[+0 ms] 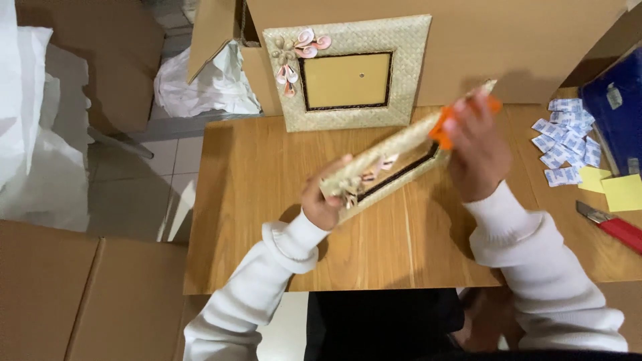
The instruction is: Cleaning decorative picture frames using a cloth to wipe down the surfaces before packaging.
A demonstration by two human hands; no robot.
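A woven straw picture frame (391, 157) with shell and pink flower trim is held tilted above the wooden table (267, 220). My left hand (322, 200) grips its lower left corner. My right hand (476, 150) is at its upper right end and holds an orange object (441, 127) against the frame's edge. A second, matching frame (348, 72) stands upright at the table's back, leaning on a cardboard box (521, 40).
Several small white sachets (565, 140) and yellow sticky notes (618, 189) lie at the right, with a red utility knife (618, 228) near them. A dark blue item (618, 110) sits far right. Cardboard boxes (80, 294) and white wrapping paper (207, 80) surround the table.
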